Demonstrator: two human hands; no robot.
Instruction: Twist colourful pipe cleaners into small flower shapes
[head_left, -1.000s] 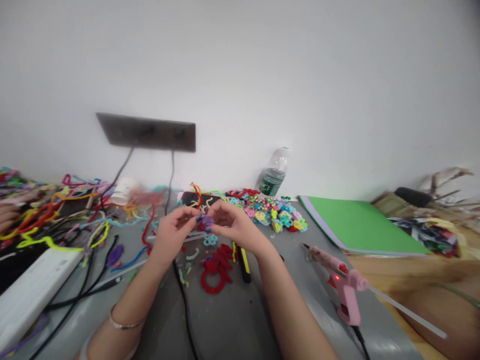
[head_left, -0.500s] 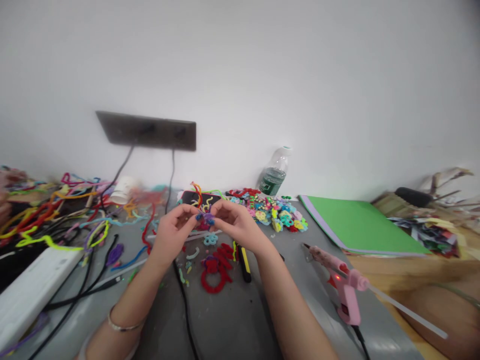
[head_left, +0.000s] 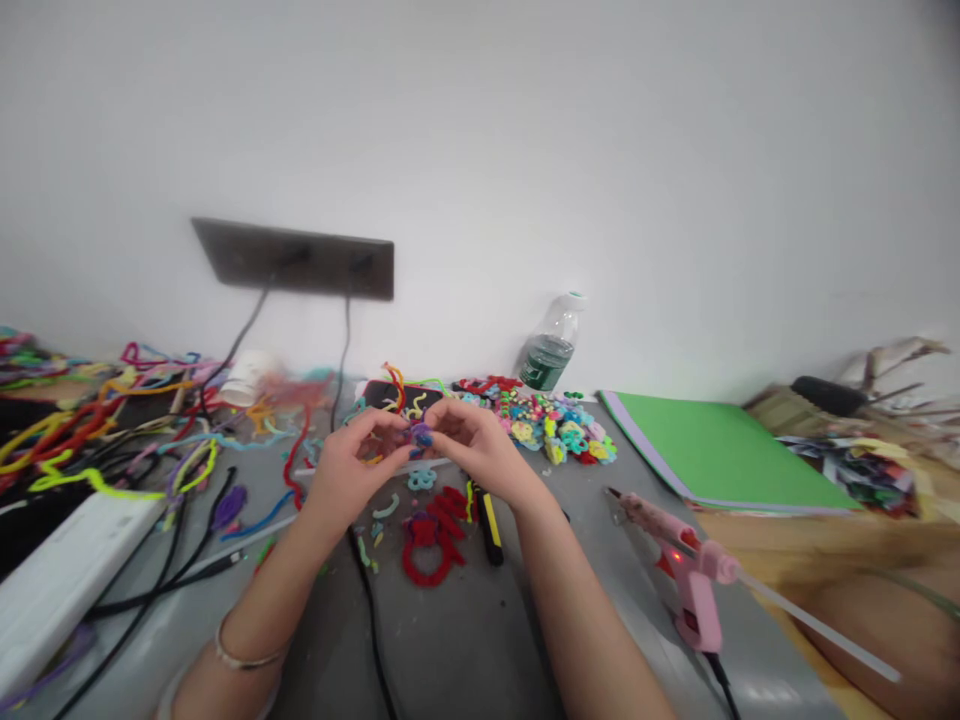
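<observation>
Far to the left of a red ring (head_left: 422, 577), a white power strip (head_left: 71, 590) is laid at a slant, and a tangle of pipe cleaners (head_left: 82, 425) is heaped beyond it, perhaps so that strands can be drawn from 1 place. Nearer the ring's left, a purple oval (head_left: 229, 508) is left beside a black cable (head_left: 176, 590). On the wall (head_left: 480, 180), left of and beyond the ring, 2 cords (head_left: 347, 335) are plugged into a dark panel (head_left: 296, 258).

Beyond the ring and to its left, the left hand (head_left: 356, 465) is held with thumb and forefinger drawn nearly together; by them a small purple piece (head_left: 420, 430) appears to be pinched, though the tips are blurred. The piece is held beyond the ring between the 2 hands, probably to be steadied from both sides. A light blue flower (head_left: 421, 479) is left just beyond the ring. By the right hand (head_left: 472, 445), beyond the ring and to its right, the piece is gripped with almost no gap shown.

Just right of the ring, a cutter (head_left: 490, 525) is set, apparently within easy reach. Farther right and beyond, small flowers (head_left: 536, 425) are heaped near a bottle (head_left: 551, 360). Well right of the ring, a green sheet (head_left: 720, 450) is spread, and a pink glue gun (head_left: 694, 580) is laid nearer, likely set apart because its tip may be hot: its light (head_left: 676, 556) is lit
</observation>
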